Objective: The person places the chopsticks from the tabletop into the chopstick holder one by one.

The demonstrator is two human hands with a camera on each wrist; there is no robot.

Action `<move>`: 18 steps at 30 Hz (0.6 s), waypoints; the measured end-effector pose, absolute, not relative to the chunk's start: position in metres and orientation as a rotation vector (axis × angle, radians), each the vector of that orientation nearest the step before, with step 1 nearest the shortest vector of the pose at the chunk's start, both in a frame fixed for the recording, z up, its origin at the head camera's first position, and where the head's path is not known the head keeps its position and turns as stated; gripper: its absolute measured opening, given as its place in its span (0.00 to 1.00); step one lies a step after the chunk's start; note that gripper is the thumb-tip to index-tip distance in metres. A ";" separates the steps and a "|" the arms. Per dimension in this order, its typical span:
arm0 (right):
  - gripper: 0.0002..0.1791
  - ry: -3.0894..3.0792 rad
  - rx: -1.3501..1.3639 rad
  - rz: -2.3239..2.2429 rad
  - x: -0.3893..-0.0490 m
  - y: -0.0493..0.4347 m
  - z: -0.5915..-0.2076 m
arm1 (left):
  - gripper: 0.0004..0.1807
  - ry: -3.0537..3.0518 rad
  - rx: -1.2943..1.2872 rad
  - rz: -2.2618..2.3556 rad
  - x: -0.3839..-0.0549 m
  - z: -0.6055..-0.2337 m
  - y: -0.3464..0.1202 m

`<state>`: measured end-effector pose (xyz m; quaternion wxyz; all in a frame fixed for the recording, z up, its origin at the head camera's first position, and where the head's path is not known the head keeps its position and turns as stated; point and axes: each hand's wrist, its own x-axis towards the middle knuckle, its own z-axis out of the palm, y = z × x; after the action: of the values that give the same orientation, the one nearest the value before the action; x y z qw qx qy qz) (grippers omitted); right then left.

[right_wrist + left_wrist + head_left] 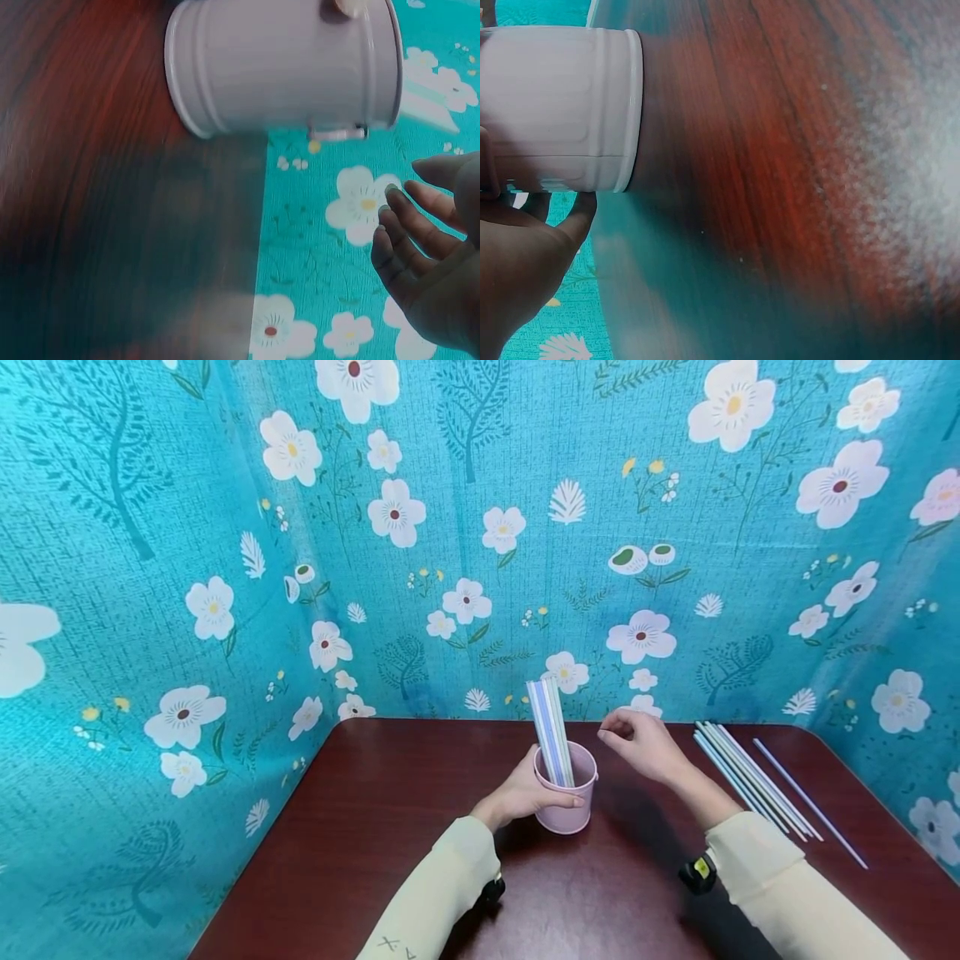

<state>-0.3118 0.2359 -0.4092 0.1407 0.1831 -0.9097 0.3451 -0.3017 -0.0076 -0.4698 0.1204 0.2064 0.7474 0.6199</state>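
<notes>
A small pink bucket [564,819] stands on the table with a bundle of pale blue, white and green straws [552,731] leaning in it. My left hand [521,792] grips the bucket from the left, thumb across its front. Fingers of that left hand [529,255] lie against the bucket wall [559,112] in the left wrist view. To the right of the bucket, my right hand [643,745] is raised, holding nothing. Loosely bent fingers of the right hand [435,255] show beside the bucket [289,71] in the right wrist view, apart from it.
Several loose straws [750,781] lie side by side on the right of the dark red wooden table [405,777]. A single lilac straw [812,803] lies farther right. A blue flowered cloth [465,535] hangs behind the table and along its sides.
</notes>
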 end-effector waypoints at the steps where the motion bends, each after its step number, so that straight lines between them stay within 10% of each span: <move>1: 0.04 -2.631 0.524 0.981 -0.313 0.240 -0.410 | 0.45 2.185 0.604 1.812 -0.302 -0.470 -0.007; 18: 0.09 -2.803 0.299 0.825 -0.330 0.331 -0.432 | 0.46 2.169 0.578 1.809 -0.299 -0.470 -0.008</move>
<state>-0.3296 0.3306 -0.4325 0.1018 0.1012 -0.9494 0.2795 -0.2994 -0.0085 -0.4701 0.1289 0.1990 0.7460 0.6222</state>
